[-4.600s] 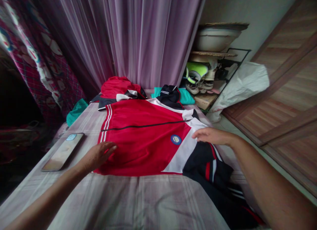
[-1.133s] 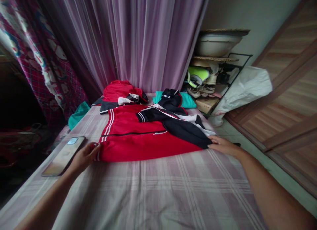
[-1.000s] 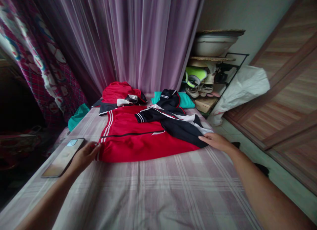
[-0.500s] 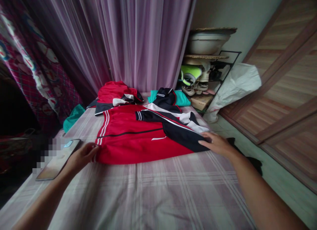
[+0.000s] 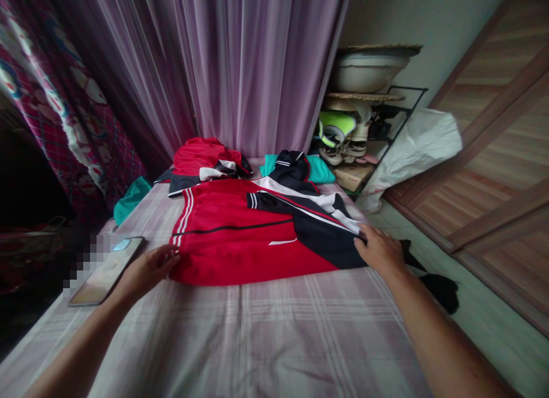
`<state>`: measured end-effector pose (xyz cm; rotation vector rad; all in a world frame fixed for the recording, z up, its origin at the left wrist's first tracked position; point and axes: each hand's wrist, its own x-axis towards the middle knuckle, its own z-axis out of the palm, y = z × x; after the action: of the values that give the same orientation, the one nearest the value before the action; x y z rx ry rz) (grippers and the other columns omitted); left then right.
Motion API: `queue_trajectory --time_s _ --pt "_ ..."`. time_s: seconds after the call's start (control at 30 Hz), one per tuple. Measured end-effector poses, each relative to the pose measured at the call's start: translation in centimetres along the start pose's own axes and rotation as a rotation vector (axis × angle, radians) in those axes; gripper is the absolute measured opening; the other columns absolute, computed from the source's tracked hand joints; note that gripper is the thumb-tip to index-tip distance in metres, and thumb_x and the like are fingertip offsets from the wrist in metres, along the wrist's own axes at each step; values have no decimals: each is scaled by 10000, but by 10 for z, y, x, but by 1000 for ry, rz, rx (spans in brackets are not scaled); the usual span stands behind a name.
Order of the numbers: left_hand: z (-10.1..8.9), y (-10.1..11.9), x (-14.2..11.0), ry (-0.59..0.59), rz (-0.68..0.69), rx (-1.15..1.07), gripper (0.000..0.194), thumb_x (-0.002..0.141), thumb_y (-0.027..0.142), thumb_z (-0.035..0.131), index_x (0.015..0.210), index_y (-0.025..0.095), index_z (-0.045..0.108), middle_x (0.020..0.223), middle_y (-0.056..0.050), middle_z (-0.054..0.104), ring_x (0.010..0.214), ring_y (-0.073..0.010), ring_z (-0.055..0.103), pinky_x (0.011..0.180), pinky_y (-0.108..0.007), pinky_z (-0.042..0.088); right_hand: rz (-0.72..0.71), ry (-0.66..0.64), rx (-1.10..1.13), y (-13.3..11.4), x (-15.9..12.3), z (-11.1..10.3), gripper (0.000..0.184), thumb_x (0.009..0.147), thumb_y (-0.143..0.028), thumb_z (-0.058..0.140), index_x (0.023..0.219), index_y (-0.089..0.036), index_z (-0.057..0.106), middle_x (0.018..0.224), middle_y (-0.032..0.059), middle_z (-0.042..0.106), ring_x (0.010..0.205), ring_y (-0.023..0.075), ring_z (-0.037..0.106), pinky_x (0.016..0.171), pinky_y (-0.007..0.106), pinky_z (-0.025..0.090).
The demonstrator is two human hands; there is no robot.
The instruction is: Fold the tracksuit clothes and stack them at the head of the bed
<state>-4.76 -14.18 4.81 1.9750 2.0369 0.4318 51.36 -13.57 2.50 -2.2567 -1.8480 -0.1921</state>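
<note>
Spanning the jacket sideways, a hand near each end

The red, white and dark jacket (image 5: 231, 258) lies flat at the centre of the frame on the plaid bedding (image 5: 266, 341), its long axis running across the view. Its striped hem (image 5: 186, 218) is at centre left, its white-and-dark shoulder end at centre right. The black zip (image 5: 231, 229) follows that same line, roughly parallel to the near side edge.

The left hand (image 5: 148, 272) is at the hem's near corner, fingers curled and thumb close to them; whether cloth is pinched between them, I cannot tell. The right hand (image 5: 381, 252) is at the shoulder end, partly open, thumb apart from the fingers and touching the fabric; a firm grip cannot be made out. So the left hand is nearer the hem, the right nearer the shoulder, with the near edge between them.

A dark sleeve (image 5: 274, 202) slants across the jacket's upper part, its striped cuff pointing left. The phone (image 5: 107, 272) lies beside the left forearm, left of the hem.
</note>
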Motion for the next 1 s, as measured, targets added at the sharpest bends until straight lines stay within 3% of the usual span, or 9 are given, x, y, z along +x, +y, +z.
queue_trajectory --time_s 0.07,0.13,0.23,0.33,0.47,0.6,0.8,0.87,1.0 --pt "-1 12 -1 40 176 169 464 865 528 510 1136 208 707 1148 -100 731 1030 -282 666 903 -373 475 -219 73 66 -32 -1 -9 441 880 -262 483 1295 -244 631 1318 128 649 1207 333 568 967 491 447" --pt "1 26 -1 44 323 301 447 883 514 526 1199 248 696 1301 -113 672 1192 -322 603 1021 -459 411 -482 19 174 -68 0 -15 415 901 -285 494 1287 -250 642 1398 99 600 1320 309 484 1064 498 385" --pt "10 44 0 -33 419 361 436 861 494 595 1248 309 673 1290 -84 687 1195 -310 613 1082 -506 361 -751 -174 260 -116 2 -18 430 885 -349 586 1302 -256 630 1373 93 621 1358 289 449 1131 527 298" --pt "17 49 4 -92 433 350 378 870 434 602 1215 309 691 1227 -61 719 1092 -265 668 1054 -457 409 -809 -309 243 -139 3 -21 293 862 -327 637 1136 -254 711 1141 88 729 1179 258 589 1136 552 253" --pt "15 44 -8 -84 530 282 263 917 367 528 996 256 753 1074 -62 753 951 -219 693 937 -382 491 -826 -360 239 -135 -5 -34 135 882 -261 597 915 -247 727 920 33 740 956 201 653 1131 544 241" --pt "7 41 -43 -94 698 211 187 908 273 526 903 244 712 1204 -53 712 1103 -213 642 1041 -397 433 -897 -441 216 -121 -25 -49 114 854 -198 583 839 -235 689 879 12 721 913 188 650 1147 541 207" --pt "8 48 -67 -223 777 237 135 894 159 527 834 226 627 822 -14 696 777 -167 635 856 -321 477 -897 -488 -26 -123 -48 -54 196 830 -223 637 1012 -224 711 867 68 739 882 236 670 1090 532 279" --pt "12 48 -65 -224 773 283 135 898 149 521 881 221 634 811 -21 682 755 -176 623 786 -315 478 -897 -504 -77 -126 -52 -51 238 837 -227 640 1060 -226 724 901 85 750 894 250 682 1083 538 287" --pt "22 44 -64 -224 846 304 250 923 153 492 1049 253 682 976 -49 721 885 -195 647 874 -346 478 -916 -533 -152 -129 -57 -48 141 839 -205 627 843 -184 766 846 108 748 875 260 694 1089 523 304"
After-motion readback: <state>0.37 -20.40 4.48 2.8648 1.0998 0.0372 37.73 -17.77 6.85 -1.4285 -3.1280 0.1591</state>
